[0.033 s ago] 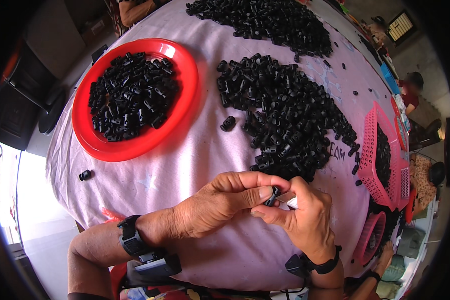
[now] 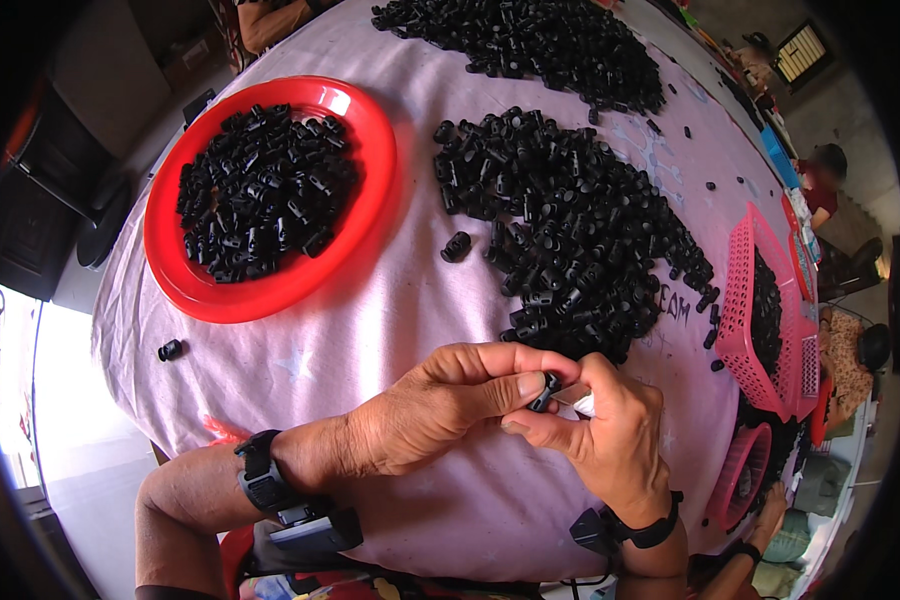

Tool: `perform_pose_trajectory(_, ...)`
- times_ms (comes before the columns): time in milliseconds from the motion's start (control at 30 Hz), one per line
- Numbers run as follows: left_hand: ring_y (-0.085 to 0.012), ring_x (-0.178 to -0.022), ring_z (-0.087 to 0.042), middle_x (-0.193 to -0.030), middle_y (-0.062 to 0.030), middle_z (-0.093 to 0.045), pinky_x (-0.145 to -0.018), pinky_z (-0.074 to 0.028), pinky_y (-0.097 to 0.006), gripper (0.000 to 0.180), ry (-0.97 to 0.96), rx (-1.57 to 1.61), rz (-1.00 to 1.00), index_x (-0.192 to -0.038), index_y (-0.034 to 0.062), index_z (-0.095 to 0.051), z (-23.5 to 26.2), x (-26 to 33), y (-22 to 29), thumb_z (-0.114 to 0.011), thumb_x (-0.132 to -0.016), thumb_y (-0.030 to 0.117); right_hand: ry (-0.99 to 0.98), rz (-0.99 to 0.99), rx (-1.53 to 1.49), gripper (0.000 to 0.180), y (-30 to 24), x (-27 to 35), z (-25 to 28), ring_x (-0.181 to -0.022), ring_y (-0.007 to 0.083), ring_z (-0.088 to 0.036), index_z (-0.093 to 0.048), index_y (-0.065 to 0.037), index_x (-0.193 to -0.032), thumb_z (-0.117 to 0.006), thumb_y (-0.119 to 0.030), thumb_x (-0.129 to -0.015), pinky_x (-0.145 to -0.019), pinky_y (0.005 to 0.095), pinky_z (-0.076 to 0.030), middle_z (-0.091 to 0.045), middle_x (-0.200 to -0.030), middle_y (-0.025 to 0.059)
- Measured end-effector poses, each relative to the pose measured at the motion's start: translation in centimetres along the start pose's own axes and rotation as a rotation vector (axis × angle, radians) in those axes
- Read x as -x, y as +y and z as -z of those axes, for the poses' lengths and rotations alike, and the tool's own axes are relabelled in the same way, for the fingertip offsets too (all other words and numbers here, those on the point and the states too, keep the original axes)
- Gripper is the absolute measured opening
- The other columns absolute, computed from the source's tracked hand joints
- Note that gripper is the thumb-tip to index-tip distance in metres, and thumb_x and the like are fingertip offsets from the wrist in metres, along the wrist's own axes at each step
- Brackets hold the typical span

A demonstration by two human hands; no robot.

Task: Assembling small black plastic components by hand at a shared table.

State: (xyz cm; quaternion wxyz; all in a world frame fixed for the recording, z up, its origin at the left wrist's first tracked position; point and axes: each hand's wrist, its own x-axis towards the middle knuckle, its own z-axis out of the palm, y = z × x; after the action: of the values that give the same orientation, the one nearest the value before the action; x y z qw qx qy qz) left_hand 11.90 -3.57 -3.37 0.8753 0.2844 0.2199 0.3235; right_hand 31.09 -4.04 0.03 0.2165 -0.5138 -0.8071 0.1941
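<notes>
Two bare hands, the left hand and the right hand, are close together above the pink cloth. The left hand reaches in from eight o'clock, and its thumb and pointer finger pinch a small black piece. The right hand reaches up from five o'clock with bent fingers. It pinches a thin pale thing just beside the piece; too little shows to tell what it is. The right thumb points to nine o'clock, near the piece. From the hands, a big black heap sits at twelve o'clock, a red plate with black bits at ten, and a pink basket at two.
</notes>
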Motion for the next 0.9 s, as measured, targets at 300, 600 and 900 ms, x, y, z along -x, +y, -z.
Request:
perform_pose_trajectory(300, -0.007, -0.096, -0.056, -0.106, -0.0011, -0.062, -0.088, -0.043, -0.024, 0.031, 0.036, 0.039, -0.039, -0.123, 0.0034, -0.057, 0.0, -0.21, -0.01, -0.053, -0.097, 0.02, 0.015, 0.059, -0.008, 0.05, 0.27, -0.45, -0.04, -0.05, 0.0229, -0.062, -0.049, -0.007, -0.069, -0.078, -0.048, -0.071, -0.044, 0.0328, -0.048, -0.059, -0.057, 0.0073)
perform_pose_trajectory(600, -0.0055, -0.091, -0.053, -0.103, 0.0005, -0.061, -0.085, -0.042, -0.023, 0.031, 0.031, 0.003, -0.003, -0.124, 0.0045, -0.057, 0.21, -0.05, 0.09, -0.054, -0.097, 0.02, -0.004, 0.011, 0.055, 0.058, -0.01, -0.26, -0.02, -0.054, 0.0213, -0.065, -0.052, -0.004, -0.069, -0.077, -0.056, -0.066, -0.048, 0.0309, -0.05, -0.062, -0.061, 0.0069)
perform_pose_trajectory(900, -0.0074, -0.098, -0.055, -0.105, -0.0008, -0.062, -0.09, -0.042, -0.024, 0.03, 0.027, 0.031, 0.002, -0.123, 0.0043, -0.058, 0.19, -0.16, 0.14, -0.053, -0.098, 0.02, 0.003, 0.014, 0.09, 0.056, 0.19, -0.22, -0.04, -0.054, 0.0211, -0.065, -0.052, -0.005, -0.069, -0.079, -0.054, -0.066, -0.048, 0.0308, -0.051, -0.062, -0.061, 0.0067)
